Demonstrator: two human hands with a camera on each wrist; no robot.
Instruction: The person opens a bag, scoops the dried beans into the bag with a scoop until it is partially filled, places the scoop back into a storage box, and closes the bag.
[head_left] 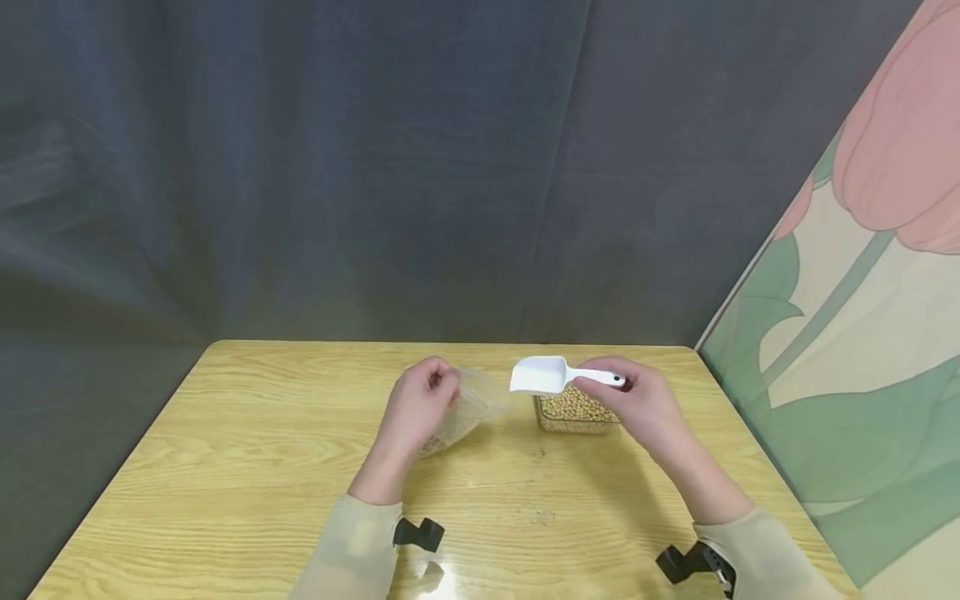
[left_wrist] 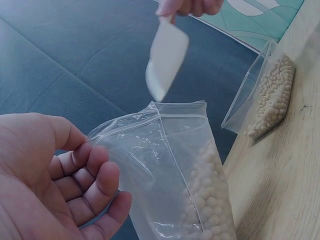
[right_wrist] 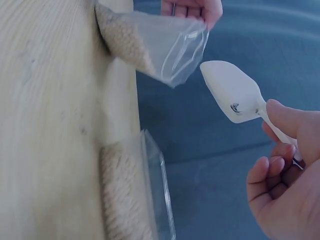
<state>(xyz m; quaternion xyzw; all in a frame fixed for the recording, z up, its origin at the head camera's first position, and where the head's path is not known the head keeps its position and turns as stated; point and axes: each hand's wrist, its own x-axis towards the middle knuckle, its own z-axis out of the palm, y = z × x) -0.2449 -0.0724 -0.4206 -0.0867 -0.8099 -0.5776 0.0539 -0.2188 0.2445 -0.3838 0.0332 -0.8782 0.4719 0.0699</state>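
Note:
My left hand (head_left: 422, 398) pinches the top edge of a clear zip bag (left_wrist: 165, 165) between thumb and forefinger. The bag stands on the table, with pale round beans (left_wrist: 207, 200) in its lower part. By its handle, my right hand (head_left: 637, 400) grips a white scoop (head_left: 542, 375), held in the air just right of the bag's mouth. Scoop and bag are apart. Whether beans lie in the scoop cannot be told. Below the right hand stands a clear rectangular container (head_left: 573, 426) of yellowish soybeans (head_left: 576, 406), partly hidden by that hand.
The wood-grain table (head_left: 247, 467) carries the bag and the container. A dark curtain (head_left: 420, 183) hangs behind its far edge. To the right is a cloth with a tulip print (head_left: 862, 375). Dark wrist mounts (head_left: 420, 534) sit at both cuffs.

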